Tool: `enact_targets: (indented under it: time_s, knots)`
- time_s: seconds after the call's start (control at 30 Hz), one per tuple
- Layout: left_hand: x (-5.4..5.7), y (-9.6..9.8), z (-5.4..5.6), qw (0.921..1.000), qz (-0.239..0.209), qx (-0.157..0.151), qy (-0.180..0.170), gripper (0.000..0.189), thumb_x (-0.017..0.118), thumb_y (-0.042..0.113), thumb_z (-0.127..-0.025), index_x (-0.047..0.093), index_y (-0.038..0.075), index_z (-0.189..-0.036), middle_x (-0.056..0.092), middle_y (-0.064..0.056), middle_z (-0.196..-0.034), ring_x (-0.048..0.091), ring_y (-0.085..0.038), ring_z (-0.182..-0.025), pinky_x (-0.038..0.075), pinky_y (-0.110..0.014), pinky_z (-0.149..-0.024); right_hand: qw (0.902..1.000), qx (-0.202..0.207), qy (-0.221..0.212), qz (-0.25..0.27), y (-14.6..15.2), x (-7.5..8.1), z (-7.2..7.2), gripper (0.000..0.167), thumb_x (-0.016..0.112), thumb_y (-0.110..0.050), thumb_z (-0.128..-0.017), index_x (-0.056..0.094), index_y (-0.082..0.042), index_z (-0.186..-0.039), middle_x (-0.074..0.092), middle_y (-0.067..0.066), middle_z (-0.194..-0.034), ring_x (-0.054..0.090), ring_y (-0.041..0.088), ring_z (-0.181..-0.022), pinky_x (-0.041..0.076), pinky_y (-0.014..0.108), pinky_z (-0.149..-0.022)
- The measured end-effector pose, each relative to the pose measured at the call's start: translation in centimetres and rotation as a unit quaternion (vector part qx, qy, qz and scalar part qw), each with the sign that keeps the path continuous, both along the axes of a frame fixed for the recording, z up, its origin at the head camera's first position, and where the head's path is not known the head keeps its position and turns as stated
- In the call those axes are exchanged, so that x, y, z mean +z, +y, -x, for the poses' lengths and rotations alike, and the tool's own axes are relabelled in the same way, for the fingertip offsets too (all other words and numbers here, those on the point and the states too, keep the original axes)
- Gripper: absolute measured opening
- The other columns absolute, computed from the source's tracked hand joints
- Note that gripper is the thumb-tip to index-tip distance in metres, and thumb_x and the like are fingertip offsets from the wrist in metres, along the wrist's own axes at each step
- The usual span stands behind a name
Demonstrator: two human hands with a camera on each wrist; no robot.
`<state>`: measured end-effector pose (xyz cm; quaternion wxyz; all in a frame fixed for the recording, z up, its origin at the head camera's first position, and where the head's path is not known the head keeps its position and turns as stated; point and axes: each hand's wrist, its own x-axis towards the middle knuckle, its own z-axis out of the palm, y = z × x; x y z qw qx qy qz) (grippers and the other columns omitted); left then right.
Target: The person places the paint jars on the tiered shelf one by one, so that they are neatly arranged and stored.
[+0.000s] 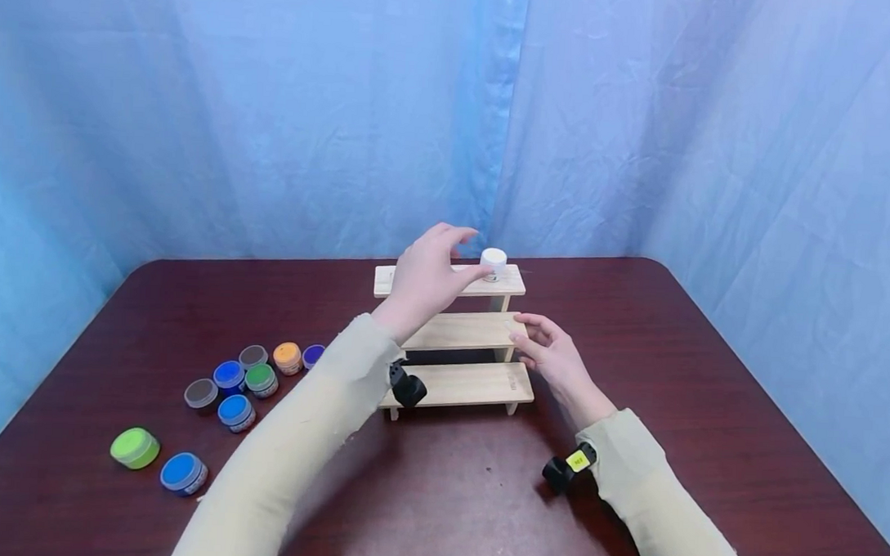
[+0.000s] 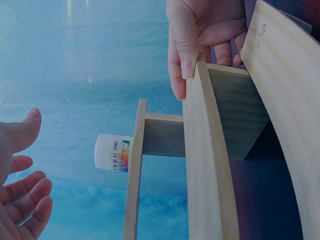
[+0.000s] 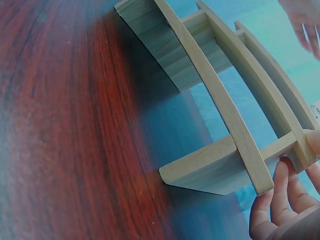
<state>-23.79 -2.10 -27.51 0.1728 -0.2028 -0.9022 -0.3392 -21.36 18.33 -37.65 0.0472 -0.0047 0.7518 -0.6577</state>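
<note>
A three-step wooden display stand (image 1: 459,385) stands on the table, its shelves rising toward the back. On the right end of its top shelf (image 1: 393,283) is a white-lidded paint jar (image 1: 494,258); printed lettering and a coloured label show in the left wrist view. My left hand (image 1: 428,269) is raised beside this jar, thumb and fingers spread, and the left wrist view shows a gap between the hand and the jar. With thumb and fingertips, my right hand (image 1: 557,360) grips the right end of the middle shelf (image 2: 200,125).
Several paint jars stand to the left, among them a lime-green jar (image 1: 135,448), a blue jar (image 1: 184,473) and an orange jar (image 1: 288,358). A purple-lidded jar (image 1: 313,355) sits right beside my left sleeve. Blue curtains (image 1: 311,118) hang behind the dark red table (image 1: 669,384).
</note>
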Motion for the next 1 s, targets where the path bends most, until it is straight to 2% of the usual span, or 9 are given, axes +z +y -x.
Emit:
enact_targets:
  time_s: [0.2,0.37,0.6,0.8,1.0]
  knots:
    - [0.3,-1.5,-0.9,0.9985,0.012,-0.005,0.054,0.053,0.074,0.038,-0.080,0.062,0.011,-0.124,0.063,-0.003,-0.115,0.061,-0.015,-0.094,0.051,-0.029,-0.074,1.0000,-0.003,0.000,0.000,0.1,0.0,0.1,0.041,0.057,-0.007,-0.094,0.045,0.002,-0.132,0.055,-0.009,-0.085,0.049,0.005,-0.070,0.042,0.018,-0.058]
    - [0.5,-3.0,-1.9,0.9961,0.033,-0.008,0.082,0.048,0.074,0.035,-0.082,0.064,0.008,-0.121,0.064,-0.005,-0.112,0.061,-0.016,-0.091,0.052,-0.031,-0.073,0.9999,-0.007,-0.002,-0.007,0.1,0.0,0.1,0.041,0.058,-0.009,-0.094,0.046,0.001,-0.132,0.056,-0.010,-0.085,0.051,0.006,-0.073,0.044,0.019,-0.061]
    - [0.1,-6.0,-3.7,0.9953,0.055,-0.002,0.080,0.046,0.074,0.034,-0.082,0.064,0.009,-0.119,0.064,-0.004,-0.111,0.061,-0.018,-0.092,0.052,-0.033,-0.069,1.0000,-0.006,-0.003,-0.005,0.0,0.1,0.0,0.042,0.057,-0.009,-0.094,0.046,0.001,-0.133,0.056,-0.011,-0.084,0.051,0.006,-0.073,0.044,0.019,-0.062]
    - [-0.9,-8.5,-5.0,0.9938,0.076,0.011,0.080,0.045,0.076,0.032,-0.080,0.065,0.008,-0.117,0.064,-0.005,-0.106,0.057,-0.017,-0.081,0.048,-0.031,-0.060,0.9997,-0.014,-0.005,-0.017,0.2,0.1,0.1,0.041,0.058,-0.010,-0.094,0.048,-0.003,-0.132,0.057,-0.011,-0.087,0.053,0.007,-0.080,0.046,0.019,-0.065]
    - [-1.7,-10.1,-6.0,0.9931,0.089,0.012,0.075,0.046,0.076,0.031,-0.079,0.065,0.006,-0.116,0.064,-0.005,-0.106,0.060,-0.017,-0.087,0.051,-0.035,-0.064,0.9998,-0.015,-0.010,-0.010,0.4,0.1,0.0,0.041,0.058,-0.009,-0.094,0.047,-0.003,-0.133,0.057,-0.010,-0.086,0.052,0.010,-0.076,0.045,0.020,-0.063]
